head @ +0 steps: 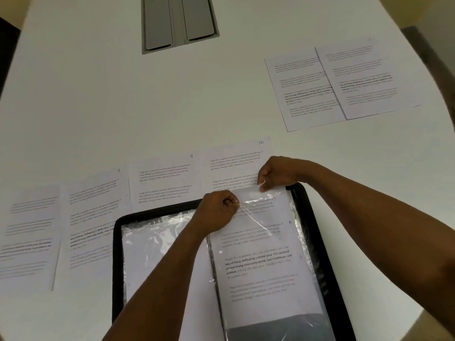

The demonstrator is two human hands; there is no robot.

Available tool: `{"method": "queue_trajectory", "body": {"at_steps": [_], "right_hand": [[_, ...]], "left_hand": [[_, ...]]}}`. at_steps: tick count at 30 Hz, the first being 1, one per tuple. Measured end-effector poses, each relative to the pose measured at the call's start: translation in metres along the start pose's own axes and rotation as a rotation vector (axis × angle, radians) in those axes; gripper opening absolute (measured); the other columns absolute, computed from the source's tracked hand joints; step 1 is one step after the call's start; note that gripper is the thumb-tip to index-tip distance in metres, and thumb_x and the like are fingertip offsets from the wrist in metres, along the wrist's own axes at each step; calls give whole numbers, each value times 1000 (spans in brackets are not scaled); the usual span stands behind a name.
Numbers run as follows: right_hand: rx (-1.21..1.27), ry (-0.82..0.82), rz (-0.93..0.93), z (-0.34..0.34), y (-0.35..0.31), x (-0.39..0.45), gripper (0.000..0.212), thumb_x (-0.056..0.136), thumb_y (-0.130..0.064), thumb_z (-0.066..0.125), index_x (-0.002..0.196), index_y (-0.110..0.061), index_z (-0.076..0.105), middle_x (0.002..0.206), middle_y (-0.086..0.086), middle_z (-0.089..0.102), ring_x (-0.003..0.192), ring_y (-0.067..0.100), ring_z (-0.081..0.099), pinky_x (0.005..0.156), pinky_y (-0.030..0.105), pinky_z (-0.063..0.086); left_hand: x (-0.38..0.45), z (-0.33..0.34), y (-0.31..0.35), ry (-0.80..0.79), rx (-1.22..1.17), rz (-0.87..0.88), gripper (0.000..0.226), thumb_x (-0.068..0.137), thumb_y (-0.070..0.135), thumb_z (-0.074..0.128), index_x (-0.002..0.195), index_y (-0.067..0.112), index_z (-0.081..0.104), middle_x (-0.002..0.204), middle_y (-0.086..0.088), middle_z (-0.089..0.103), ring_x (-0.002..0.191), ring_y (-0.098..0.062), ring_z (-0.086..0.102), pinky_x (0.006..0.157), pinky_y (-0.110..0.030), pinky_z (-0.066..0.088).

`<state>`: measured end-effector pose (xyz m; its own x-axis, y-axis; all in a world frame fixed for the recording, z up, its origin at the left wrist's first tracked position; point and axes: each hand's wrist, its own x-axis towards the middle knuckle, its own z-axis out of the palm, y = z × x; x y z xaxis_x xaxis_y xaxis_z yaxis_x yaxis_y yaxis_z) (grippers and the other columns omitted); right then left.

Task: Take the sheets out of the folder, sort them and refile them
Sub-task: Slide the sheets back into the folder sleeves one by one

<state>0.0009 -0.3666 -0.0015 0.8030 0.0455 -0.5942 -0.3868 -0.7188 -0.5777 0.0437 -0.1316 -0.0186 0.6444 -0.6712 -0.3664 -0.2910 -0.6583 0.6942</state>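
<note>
Sheets, loose: four are counted in a row along the near left of the bench (98, 107), edges overlapping; the far-left sheet (29, 232) is followed by one that seems marked 8 (96, 215), one marked 9 (162, 178) and one marked 10 (234, 163). Further right and farther off, two more sheets (342, 82) are laid side by side, overlapping. Six loose in all.

Folder (317, 242): one, black-edged, lying open below the row, long axis running away from the person. Clear sleeves are seen on both halves. A printed sheet in the right sleeve (258, 262) is lying with its long axis along the folder, its top edge at the sleeve mouth.

Left hand (218, 212): grip narrow, the clear film of the sleeve is pinched at the left of its mouth. Right hand (273, 175): grip narrow, the top edge at the mouth is pinched; whether paper, film or both are held cannot be told.

Both hands are set at the far end of the sheet, which extends from them toward the person. Judged: the sheet travels along its long axis through the mouth; the direction cannot be told. The right hand is nearer the paper's top edge.
</note>
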Motion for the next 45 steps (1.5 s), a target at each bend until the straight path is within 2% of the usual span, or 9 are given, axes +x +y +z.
{"method": "queue_trajectory", "body": {"at_steps": [10, 14, 17, 20, 24, 31, 35, 39, 45], "right_hand": [[-310, -386, 61, -5, -14, 7, 27, 83, -25, 75, 109, -16, 73, 95, -2, 67, 80, 7, 55, 72, 20, 44], [-350, -488, 72, 2, -15, 10, 17, 89, -18, 64, 104, -18, 73, 103, 3, 68, 89, 12, 56, 87, 28, 47], [-14, -278, 75, -1, -10, -5, 19, 93, -18, 57, 99, -12, 73, 91, 3, 70, 78, 12, 59, 72, 22, 47], [561, 171, 109, 2, 0, -28, 20, 96, -28, 58, 103, -12, 68, 100, 1, 71, 85, 16, 67, 79, 30, 55], [607, 539, 213, 34, 11, -68, 42, 93, -54, 54, 91, -14, 64, 88, -1, 72, 78, 16, 70, 81, 39, 56], [314, 273, 280, 95, 12, -124, 41, 85, -40, 72, 62, -18, 47, 61, -7, 56, 57, 8, 52, 53, 21, 38], [812, 250, 211, 105, -5, -144, 32, 92, -23, 67, 72, -3, 50, 66, 13, 63, 55, 14, 60, 49, 21, 46], [1136, 158, 108, 105, -35, -151, 30, 99, -26, 56, 110, 1, 63, 103, 24, 70, 79, 29, 68, 57, 31, 53], [1396, 81, -43, 121, -98, -145, 29, 102, -22, 48, 124, -7, 61, 113, 20, 69, 93, 32, 69, 78, 39, 58]], "left_hand": [[4, 5, 5, -22, 7, 9, 7, 90, 16, 64, 93, 13, 70, 82, 10, 64, 71, 0, 56, 65, -1, 41], [2, 5, 3, 0, -5, 10, 8, 89, 14, 63, 93, 13, 70, 85, 8, 66, 72, 0, 57, 66, -3, 43], [1, 4, 1, 15, 3, -1, 10, 90, 15, 61, 93, 12, 70, 86, 8, 67, 72, 1, 57, 67, -4, 41], [-2, 3, 2, 26, -15, -6, 11, 89, 15, 60, 93, 12, 70, 86, 8, 67, 73, 1, 57, 69, -9, 42], [-9, 2, 3, 60, -57, -4, 7, 89, 15, 62, 90, 14, 69, 81, 14, 65, 72, 6, 57, 65, -4, 42], [-25, 8, 3, 188, -124, -38, 15, 89, 13, 63, 104, 14, 64, 102, 3, 67, 95, -11, 61, 81, -20, 46], [-59, 17, 12, 346, -95, -28, 56, 91, 25, 63, 142, 18, 38, 132, 13, 38, 121, -3, 39, 101, -22, 35], [-103, 28, 33, 295, -190, 7, 51, 89, 36, 65, 133, 32, 39, 131, 14, 38, 117, -3, 43, 95, -24, 43], [-168, 11, 63, 194, -464, -165, 62, 81, 62, 60, 135, 41, 41, 127, 15, 55, 110, -4, 57, 84, -20, 50]]}}
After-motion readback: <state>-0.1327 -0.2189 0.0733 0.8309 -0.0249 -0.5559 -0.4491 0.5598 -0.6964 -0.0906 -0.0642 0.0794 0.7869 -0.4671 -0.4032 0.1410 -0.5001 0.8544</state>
